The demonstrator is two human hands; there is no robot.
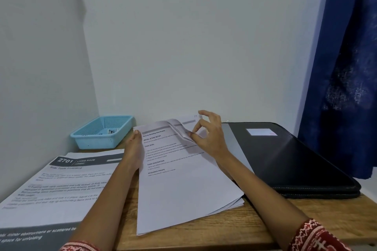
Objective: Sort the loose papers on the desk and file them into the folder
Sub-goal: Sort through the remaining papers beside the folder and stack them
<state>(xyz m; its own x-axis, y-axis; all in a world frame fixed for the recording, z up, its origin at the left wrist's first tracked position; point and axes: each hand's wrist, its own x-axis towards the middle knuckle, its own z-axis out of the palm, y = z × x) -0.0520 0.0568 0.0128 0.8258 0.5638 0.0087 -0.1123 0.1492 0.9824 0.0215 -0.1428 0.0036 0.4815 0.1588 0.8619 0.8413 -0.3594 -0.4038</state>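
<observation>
Far left, near edge: a spread of white printed sheets [61, 187], top one headed "2701 Living Room" on a dark banner, lying flat on the brown wood-grain counter [204, 232].

Back left corner: a light-blue perforated plastic basket [103, 134], standing against the wall; small items inside, too unclear to identify.

Centre-left: left hand [133, 150], fingers laid straight along the left edge of the centre stack, thumb at its top corner, steadying it rather than gripping.

Centre: a stack of white printed papers [183, 189], several sheets deep, lying on the counter, angled slightly, its right side overlapping the folder's edge. Top sheet's upper right corner is lifted and curled back.

Centre-right: right hand [208, 136], thumb and forefinger pinching that curled corner, remaining fingers raised and loosely bent.

Right: a black zip-edged document folder [295, 159] with a white label, lying closed and flat on the counter, just beside the stack.

Far right: a dark blue fabric curtain [346, 67] hanging behind the folder.
</observation>
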